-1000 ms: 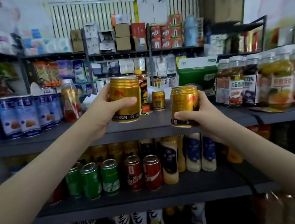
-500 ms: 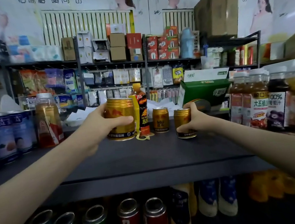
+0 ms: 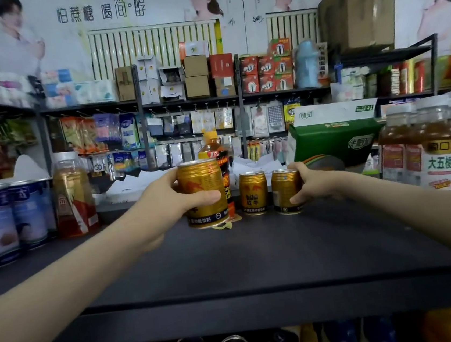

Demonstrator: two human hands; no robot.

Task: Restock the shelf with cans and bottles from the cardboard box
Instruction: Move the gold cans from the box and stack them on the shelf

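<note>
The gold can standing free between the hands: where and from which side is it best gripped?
Grip the free gold can round its side wall at mid-height, coming from the front. It stands upright on the shelf, and the neighbouring can in the right hand crowds its right side.

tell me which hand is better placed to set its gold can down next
Right, probably. The right hand has the right can level beside the standing can at the back; the left hand holds the left can nearer, before a bottle.
</note>
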